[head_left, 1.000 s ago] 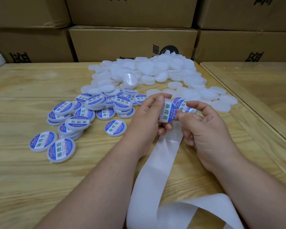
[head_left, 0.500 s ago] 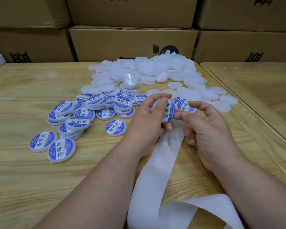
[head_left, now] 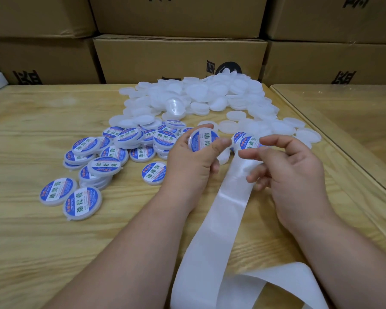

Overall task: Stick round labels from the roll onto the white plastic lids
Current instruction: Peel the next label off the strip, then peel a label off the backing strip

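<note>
My left hand [head_left: 187, 166] grips a white lid [head_left: 204, 139] with a blue and white round label stuck on its face, held up and tilted toward me. To its right my right hand [head_left: 299, 175] holds the white label strip [head_left: 221, 208]: the thumb lies on top and the lower fingers curl under it. The index finger hovers over the round label [head_left: 247, 142] at the strip's upper end. Plain white lids [head_left: 198, 101] lie heaped at the back of the wooden table [head_left: 31, 130]. Several labelled lids [head_left: 112, 152] lie to the left.
Cardboard boxes [head_left: 178, 56] are stacked along the table's far edge. A second table with a glass top [head_left: 343, 112] adjoins on the right. The spent backing strip loops off the near edge at the bottom right.
My left hand has turned the lid so its labelled face points up and drawn it left, away from the strip. My right index finger and thumb have parted from it.
</note>
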A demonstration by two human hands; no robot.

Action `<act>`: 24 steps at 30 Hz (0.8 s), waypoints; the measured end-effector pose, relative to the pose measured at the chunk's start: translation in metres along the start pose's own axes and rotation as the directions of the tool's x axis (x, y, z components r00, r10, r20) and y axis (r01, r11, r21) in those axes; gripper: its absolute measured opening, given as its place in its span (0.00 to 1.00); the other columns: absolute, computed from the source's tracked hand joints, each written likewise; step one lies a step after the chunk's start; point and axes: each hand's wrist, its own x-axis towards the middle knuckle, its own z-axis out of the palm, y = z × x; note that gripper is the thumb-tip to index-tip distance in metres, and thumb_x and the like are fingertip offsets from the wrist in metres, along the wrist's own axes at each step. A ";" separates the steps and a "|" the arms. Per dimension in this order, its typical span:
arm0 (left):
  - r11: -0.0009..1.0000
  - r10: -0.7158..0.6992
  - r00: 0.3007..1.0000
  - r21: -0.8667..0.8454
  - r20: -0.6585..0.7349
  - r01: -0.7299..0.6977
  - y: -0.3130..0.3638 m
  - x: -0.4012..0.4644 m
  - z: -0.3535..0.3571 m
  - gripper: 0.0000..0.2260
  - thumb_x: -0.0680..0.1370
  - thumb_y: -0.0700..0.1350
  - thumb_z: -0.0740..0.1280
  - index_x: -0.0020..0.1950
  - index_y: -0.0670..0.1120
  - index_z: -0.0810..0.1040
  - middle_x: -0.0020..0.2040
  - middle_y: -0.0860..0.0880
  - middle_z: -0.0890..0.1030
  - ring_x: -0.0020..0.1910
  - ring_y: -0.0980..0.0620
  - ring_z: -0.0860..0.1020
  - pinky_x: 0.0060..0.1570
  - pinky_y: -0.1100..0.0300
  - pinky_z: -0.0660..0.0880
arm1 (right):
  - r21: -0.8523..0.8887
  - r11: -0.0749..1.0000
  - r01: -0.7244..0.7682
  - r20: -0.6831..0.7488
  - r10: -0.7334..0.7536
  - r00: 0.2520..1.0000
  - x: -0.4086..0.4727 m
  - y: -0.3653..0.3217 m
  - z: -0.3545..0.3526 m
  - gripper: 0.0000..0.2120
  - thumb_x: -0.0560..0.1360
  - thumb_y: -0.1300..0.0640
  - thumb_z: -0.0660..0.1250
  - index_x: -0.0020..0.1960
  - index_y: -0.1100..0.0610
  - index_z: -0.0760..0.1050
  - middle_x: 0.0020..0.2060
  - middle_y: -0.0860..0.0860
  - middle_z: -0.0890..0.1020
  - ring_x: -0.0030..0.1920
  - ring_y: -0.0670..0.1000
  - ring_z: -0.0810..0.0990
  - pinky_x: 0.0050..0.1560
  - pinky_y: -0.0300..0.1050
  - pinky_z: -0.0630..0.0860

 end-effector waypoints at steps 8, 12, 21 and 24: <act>0.993 -0.074 0.988 -0.097 -0.138 0.061 0.004 0.003 0.000 0.11 0.84 0.55 0.59 0.53 0.55 0.81 0.33 0.51 0.83 0.21 0.54 0.69 0.20 0.65 0.63 | -0.036 0.999 0.039 -0.188 -0.045 0.981 0.006 0.003 -0.008 0.09 0.75 0.65 0.66 0.43 0.52 0.77 0.31 0.47 0.82 0.25 0.45 0.72 0.24 0.37 0.69; 0.987 -0.069 0.977 -0.157 -0.203 0.037 0.003 0.005 0.000 0.10 0.86 0.48 0.56 0.57 0.57 0.77 0.27 0.53 0.74 0.22 0.55 0.66 0.21 0.64 0.62 | -0.036 0.999 0.015 -0.223 -0.023 0.975 0.010 0.007 -0.010 0.10 0.75 0.66 0.66 0.43 0.51 0.77 0.30 0.47 0.81 0.24 0.46 0.70 0.23 0.37 0.67; 0.973 -0.064 0.915 -0.228 -0.398 -0.031 0.005 0.010 0.000 0.23 0.85 0.43 0.57 0.70 0.71 0.63 0.42 0.55 0.85 0.31 0.56 0.80 0.29 0.61 0.75 | -0.171 0.984 -0.047 -0.237 0.005 0.972 0.015 0.016 -0.014 0.04 0.72 0.58 0.71 0.44 0.49 0.79 0.30 0.41 0.78 0.30 0.47 0.74 0.30 0.41 0.71; 0.969 -0.050 0.921 -0.243 -0.387 -0.050 0.007 0.008 -0.001 0.35 0.85 0.40 0.59 0.77 0.72 0.45 0.58 0.50 0.82 0.46 0.53 0.87 0.38 0.62 0.80 | -0.202 0.977 -0.062 -0.245 0.011 0.970 0.016 0.017 -0.014 0.02 0.73 0.56 0.72 0.44 0.52 0.80 0.29 0.41 0.77 0.29 0.47 0.73 0.26 0.40 0.70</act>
